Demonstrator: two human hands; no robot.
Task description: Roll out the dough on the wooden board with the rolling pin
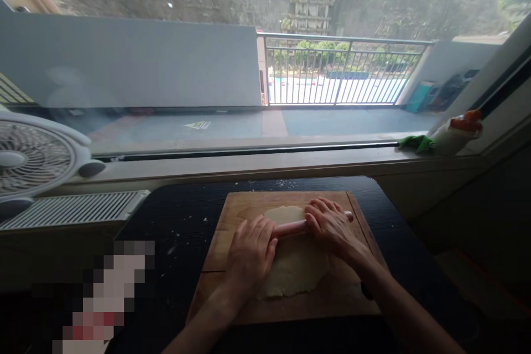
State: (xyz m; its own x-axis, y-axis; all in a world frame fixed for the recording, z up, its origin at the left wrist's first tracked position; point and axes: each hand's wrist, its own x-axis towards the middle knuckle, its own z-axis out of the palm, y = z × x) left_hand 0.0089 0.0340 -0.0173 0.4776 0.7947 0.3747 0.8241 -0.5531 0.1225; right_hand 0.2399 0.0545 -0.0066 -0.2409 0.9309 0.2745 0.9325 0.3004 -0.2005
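Observation:
A wooden rolling pin (291, 228) lies across a flat sheet of pale dough (294, 271). Both of my hands press on the pin from above. My left hand (251, 249) is closed over its left end, and my right hand (327, 224) is closed over its right part, with the pin's tip poking out beyond the fingers. The dough has an uneven edge and rests on a wooden cutting board (215, 251); some of it is hidden under the pin and my hands.
The board lies on a black table (174, 215) with white flour specks. A white fan (37, 155) stands at the left. Behind the table runs a window sill (249, 165), with a white bottle (454, 135) and a green cloth (416, 144) at its right end. A blurred-out patch covers the lower left.

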